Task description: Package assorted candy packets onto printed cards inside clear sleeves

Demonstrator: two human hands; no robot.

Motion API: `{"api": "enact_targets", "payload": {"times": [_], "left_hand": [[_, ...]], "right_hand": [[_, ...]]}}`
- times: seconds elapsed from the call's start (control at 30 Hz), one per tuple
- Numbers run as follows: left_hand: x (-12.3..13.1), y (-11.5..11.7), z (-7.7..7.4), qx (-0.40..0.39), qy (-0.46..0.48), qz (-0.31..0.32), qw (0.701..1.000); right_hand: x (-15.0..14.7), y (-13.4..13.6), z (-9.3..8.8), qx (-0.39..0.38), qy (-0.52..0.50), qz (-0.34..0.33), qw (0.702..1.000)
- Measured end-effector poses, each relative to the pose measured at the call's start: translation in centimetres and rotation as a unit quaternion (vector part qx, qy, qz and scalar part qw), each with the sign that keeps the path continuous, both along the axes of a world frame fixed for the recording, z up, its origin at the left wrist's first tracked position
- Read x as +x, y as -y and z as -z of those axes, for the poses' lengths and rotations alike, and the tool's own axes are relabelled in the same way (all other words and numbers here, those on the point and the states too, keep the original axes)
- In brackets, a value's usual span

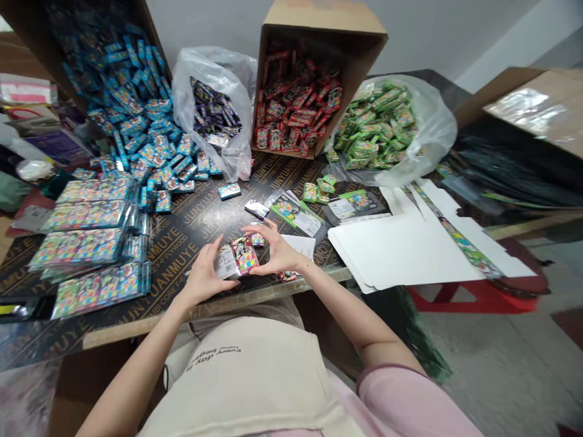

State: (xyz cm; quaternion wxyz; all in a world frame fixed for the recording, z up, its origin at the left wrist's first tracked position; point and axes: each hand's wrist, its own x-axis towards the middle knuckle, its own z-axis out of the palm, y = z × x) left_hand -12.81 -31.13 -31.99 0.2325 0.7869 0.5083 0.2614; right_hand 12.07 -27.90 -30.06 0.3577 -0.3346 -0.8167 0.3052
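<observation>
Obs., head view. Your left hand (203,278) and right hand (276,250) are arched over the near edge of the table, fingers curved and apart, not pressed together. Left thumb and fingers pinch a white-labelled packet (226,262). Right fingertips (263,227) are spread above a red printed packet (244,255), which is tilted and sits against the white one; the exact grip is partly hidden. Both packets are held just above the dark printed plywood table (182,255), between your hands.

Nearby: a small loose packet (257,240) just beside your right fingers, a white paper slip (300,246) beyond them, and a red packet (289,276) under your right wrist. Far left, a blue packet heap (132,115) spills toward you; a long stack of printed packet strips (86,249) lies on your left. Far centre stands a tipped carton of red packets (296,91); far right, a plastic bag of green packets (378,127).

Risks, judged: your right wrist could drag the red packet under it off the near edge. A slip of your fingertips could drop the tilted packet among the loose ones, mixing designs. The slick strip stack could slide if your left forearm brushes it. White card sheets (401,255) overhang the right edge and could tip if leaned on.
</observation>
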Motion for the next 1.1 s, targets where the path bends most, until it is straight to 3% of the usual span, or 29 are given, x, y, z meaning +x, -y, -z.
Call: {"api": "enact_targets", "payload": {"times": [0.13,0.23,0.4,0.6,0.7,0.87,1.0,1.1], "left_hand": [[-1.1,-0.6,-0.4,0.016,0.013,-0.003,1.0],[-1.1,-0.5,-0.8,0.01,0.015,0.038,0.999],[-0.2,0.3,-0.8,0.021,0.028,0.055,0.998],[0.1,0.7,0.1,0.039,0.035,0.004,0.999],[0.4,0.7,0.2,0.036,0.044,-0.021,0.998],[0.5,0.6,-0.2,0.019,0.047,0.006,0.999],[0.3,0.4,-0.2,0.037,0.046,-0.033,0.998],[0.3,0.2,0.0,0.039,0.033,-0.028,0.998]], "right_hand": [[1.1,-0.4,-0.3,-0.02,-0.067,-0.007,0.997],[1.4,-0.6,-0.6,-0.028,-0.076,-0.035,0.996],[0.6,-0.1,-1.9,0.049,0.033,-0.008,0.998],[-0.8,1.4,-3.1,0.115,0.11,0.002,0.987],[-1.0,1.4,-2.9,0.12,0.117,0.02,0.986],[-0.9,0.9,-2.0,0.082,0.102,0.005,0.991],[-1.6,2.2,-1.5,0.088,0.058,0.06,0.993],[-1.7,2.6,-1.3,0.09,0.071,-0.014,0.993]]}}
